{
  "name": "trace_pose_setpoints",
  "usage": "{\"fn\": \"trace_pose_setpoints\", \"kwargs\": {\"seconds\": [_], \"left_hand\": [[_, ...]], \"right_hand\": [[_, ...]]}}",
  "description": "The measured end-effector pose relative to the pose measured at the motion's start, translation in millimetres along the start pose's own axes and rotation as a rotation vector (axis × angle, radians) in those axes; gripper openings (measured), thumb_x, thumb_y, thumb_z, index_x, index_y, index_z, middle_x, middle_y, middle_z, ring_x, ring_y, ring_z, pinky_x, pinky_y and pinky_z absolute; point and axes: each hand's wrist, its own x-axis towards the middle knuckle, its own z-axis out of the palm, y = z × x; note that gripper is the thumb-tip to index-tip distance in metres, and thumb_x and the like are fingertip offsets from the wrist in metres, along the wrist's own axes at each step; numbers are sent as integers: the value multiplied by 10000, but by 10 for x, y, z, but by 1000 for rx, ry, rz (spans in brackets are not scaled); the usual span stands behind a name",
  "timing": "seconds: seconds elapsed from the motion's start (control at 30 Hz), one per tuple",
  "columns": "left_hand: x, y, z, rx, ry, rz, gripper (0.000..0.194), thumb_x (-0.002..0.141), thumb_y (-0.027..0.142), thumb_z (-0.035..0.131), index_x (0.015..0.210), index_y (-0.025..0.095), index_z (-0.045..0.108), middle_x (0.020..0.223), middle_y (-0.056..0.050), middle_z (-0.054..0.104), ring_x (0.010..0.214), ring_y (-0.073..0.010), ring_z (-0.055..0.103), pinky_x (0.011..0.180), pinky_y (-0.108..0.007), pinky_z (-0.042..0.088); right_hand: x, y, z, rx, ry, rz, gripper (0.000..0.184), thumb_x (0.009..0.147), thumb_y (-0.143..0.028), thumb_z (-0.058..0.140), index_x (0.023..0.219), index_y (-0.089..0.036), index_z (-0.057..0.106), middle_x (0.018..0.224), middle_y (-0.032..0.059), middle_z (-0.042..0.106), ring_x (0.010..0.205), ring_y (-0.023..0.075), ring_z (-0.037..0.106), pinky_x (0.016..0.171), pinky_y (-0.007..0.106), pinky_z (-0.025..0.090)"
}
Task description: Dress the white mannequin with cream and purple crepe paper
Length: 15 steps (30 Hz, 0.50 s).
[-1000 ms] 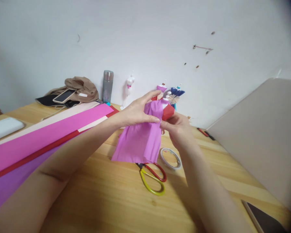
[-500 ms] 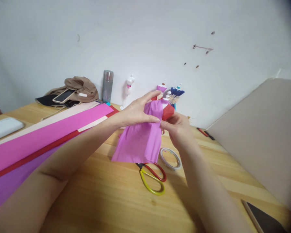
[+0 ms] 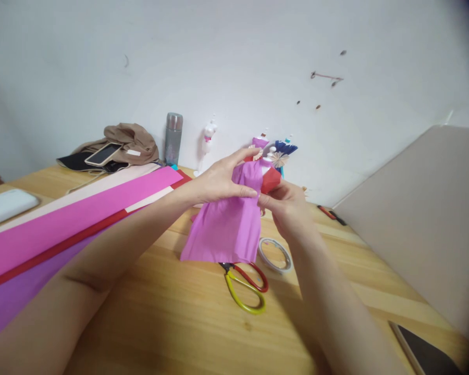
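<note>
A small white dress form wears a pink crepe-paper dress and leans to the right above the table. My left hand is closed around the dress's bodice, thumb across its waist. At the other side, my right hand pinches the waist edge together with a piece of red paper; its curled fingers are partly hidden. Below the skirt lie scissors with one red and one yellow handle, their blades mostly covered by the skirt. A roll of tape lies beside them, near my right wrist.
Long strips of coloured paper cover the table's left side. Behind them are a brown cloth bag, a phone and a grey flask. Other dress forms, including a bare one, stand by the wall. Another phone lies at front right.
</note>
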Motion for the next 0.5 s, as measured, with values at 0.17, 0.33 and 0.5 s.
{"fn": "trace_pose_setpoints", "kwargs": {"seconds": [0.17, 0.33, 0.5], "left_hand": [[10, -22, 15, 18, 14, -5, 790, 720, 374, 807, 1434, 213, 510, 1519, -114, 482, 1421, -288, 434, 1191, -404, 340], [40, -12, -30, -27, 54, -84, 506, 697, 287, 798, 1174, 155, 691, 1170, -81, 700, 1122, -247, 640, 991, -348, 491], [54, 1, -143, -87, 69, -138, 228, 708, 246, 779, 888, 114, 734, 796, -26, 682, 779, -169, 648, 715, -271, 503]], "right_hand": [[3, -8, 10, -7, 13, 1, 356, 551, -470, 916, 704, -264, 669, 609, -8, 622, 683, 221, 641, 665, 404, 565], [-9, -23, 2, -15, 9, 4, 336, 581, -436, 894, 716, -235, 661, 696, 24, 687, 702, 225, 663, 662, 403, 565], [7, 60, -45, 7, 12, -25, 262, 617, -386, 878, 764, -250, 708, 769, 26, 731, 725, 223, 689, 699, 409, 575]]}}
